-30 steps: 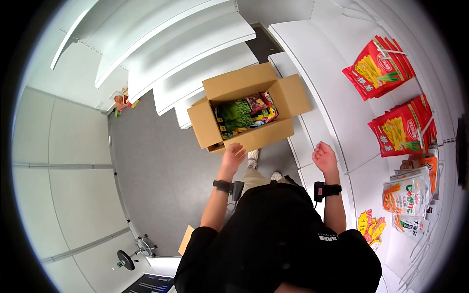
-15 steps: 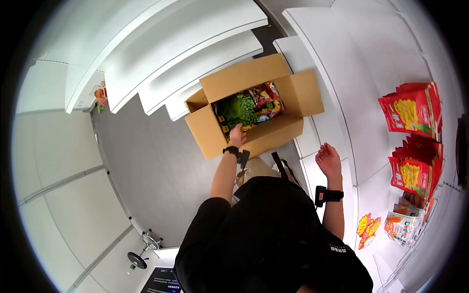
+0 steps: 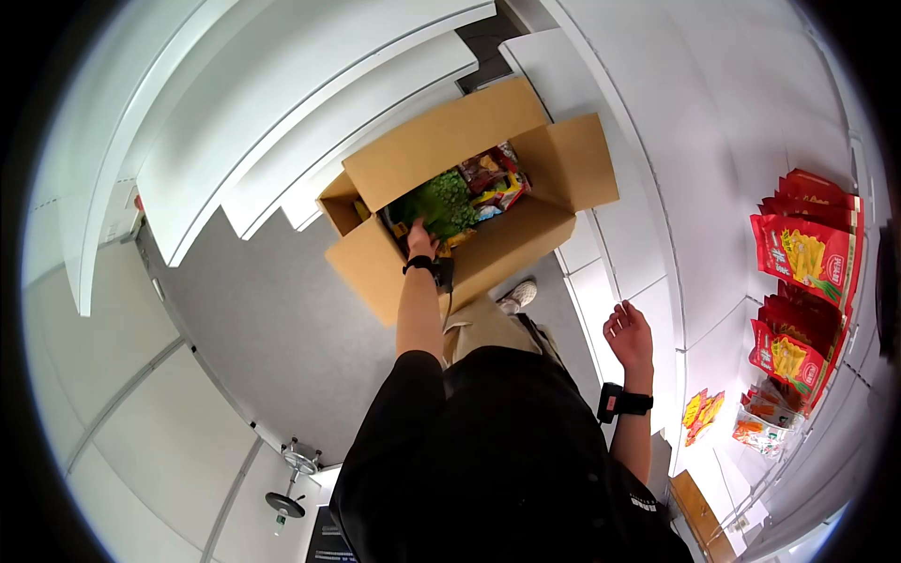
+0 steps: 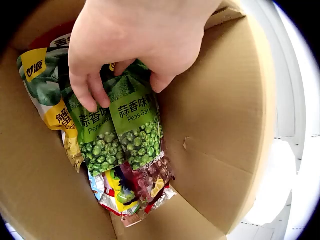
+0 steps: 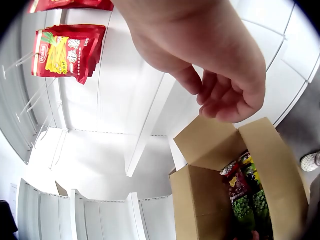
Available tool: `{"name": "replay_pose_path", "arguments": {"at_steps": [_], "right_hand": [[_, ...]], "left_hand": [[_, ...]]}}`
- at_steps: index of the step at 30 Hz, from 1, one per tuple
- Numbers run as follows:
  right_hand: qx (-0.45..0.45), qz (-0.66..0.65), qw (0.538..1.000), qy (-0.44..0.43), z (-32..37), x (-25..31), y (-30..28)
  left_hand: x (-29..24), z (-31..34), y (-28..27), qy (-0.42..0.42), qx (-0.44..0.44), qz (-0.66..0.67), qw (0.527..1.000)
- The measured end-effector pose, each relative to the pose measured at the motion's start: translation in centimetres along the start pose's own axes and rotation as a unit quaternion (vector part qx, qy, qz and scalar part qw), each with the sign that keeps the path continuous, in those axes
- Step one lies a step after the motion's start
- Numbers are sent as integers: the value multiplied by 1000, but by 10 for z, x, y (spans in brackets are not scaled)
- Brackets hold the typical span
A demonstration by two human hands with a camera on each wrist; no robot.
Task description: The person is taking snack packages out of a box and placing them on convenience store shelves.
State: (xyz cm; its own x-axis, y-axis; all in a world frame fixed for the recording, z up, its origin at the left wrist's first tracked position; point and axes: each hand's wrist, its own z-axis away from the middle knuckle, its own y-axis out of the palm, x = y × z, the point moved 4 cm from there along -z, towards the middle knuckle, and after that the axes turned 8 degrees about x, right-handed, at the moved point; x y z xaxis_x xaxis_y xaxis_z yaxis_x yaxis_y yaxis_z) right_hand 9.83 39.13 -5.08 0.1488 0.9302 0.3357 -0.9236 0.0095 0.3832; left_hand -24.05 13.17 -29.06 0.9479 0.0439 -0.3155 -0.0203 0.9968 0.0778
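My left hand [image 4: 132, 42] reaches into an open cardboard box [image 3: 502, 249]. Its fingers and thumb curl over the top of a green bag of garlic peas [image 4: 139, 131], the thumb at the bag's right edge. A second pea bag [image 4: 96, 137] lies alongside, under the fingertips. A green and yellow snack bag [image 4: 46, 92] is at the left, and a dark red bag [image 4: 152, 181] shows beyond the peas. My right hand [image 3: 630, 335] hangs beside the white shelving, loosely curled, with nothing in it; in the right wrist view it is above the box.
White shelves [image 3: 347, 56] stand on the far left of the box, and a long white shelf unit [image 3: 694, 206] runs along the right. Red snack bags [image 3: 802, 253] hang on hooks there, above white and orange packets [image 3: 765, 422]. A wheeled stool base [image 3: 300, 457] is at the lower left.
The left hand has gone from beside the box down into it, onto the pea bags. The right hand stays beside the shelving. The head view has shifted towards the right.
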Motion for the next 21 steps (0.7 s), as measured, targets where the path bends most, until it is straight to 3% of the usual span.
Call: {"name": "replay_pose_path", "arguments": {"at_steps": [3,8,12,15,19,21], "right_hand": [[-7,1,1000,-13,5,4,4],[-24,5,999,-42,13,13,3],[-6,-8,998,-55,14,14,0],[11,-6,999,-51,11,15,-1],[31,1,998,-57,13,18,4],[65,-7,996,-55,12,20,3]], "left_hand": [[5,-32,-7,-21,-30,58,998],[8,-51,-17,-46,-6,143,989],[28,-104,-40,-43,42,226,972],[25,-99,-42,-10,46,206,977],[13,-66,-25,23,-50,236,970],[14,-70,-19,46,-29,172,984]]}}
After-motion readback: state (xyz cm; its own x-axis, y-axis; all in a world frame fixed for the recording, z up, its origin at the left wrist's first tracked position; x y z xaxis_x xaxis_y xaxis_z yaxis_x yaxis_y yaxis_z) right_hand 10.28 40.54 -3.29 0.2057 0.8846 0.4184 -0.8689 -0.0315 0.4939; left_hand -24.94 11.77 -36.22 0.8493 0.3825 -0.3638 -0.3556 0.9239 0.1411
